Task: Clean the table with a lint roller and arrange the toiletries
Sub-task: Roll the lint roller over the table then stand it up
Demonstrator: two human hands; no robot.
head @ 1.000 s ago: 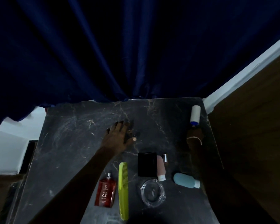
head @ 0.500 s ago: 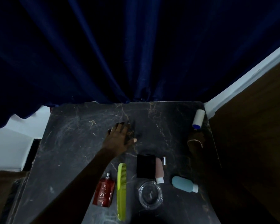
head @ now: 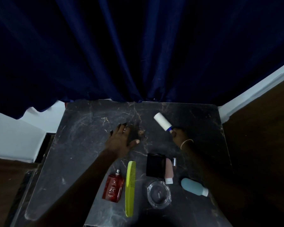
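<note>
We see right hand, wrapped round lint roller handle, now swung from frame right toward centre. Left hand flat, splayed, empty on tabletop beside debris. Rolling looks imminent; toiletries untouched at lower centre.

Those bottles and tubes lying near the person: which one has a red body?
The flat perfume bottle left of the green comb, labelled "RED ZX". The tube is pink with a white cap, and the small bottle is pale blue.

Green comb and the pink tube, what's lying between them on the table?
In the head view, a flat black case lies between the green comb and the pink tube, touching the tube.
</note>
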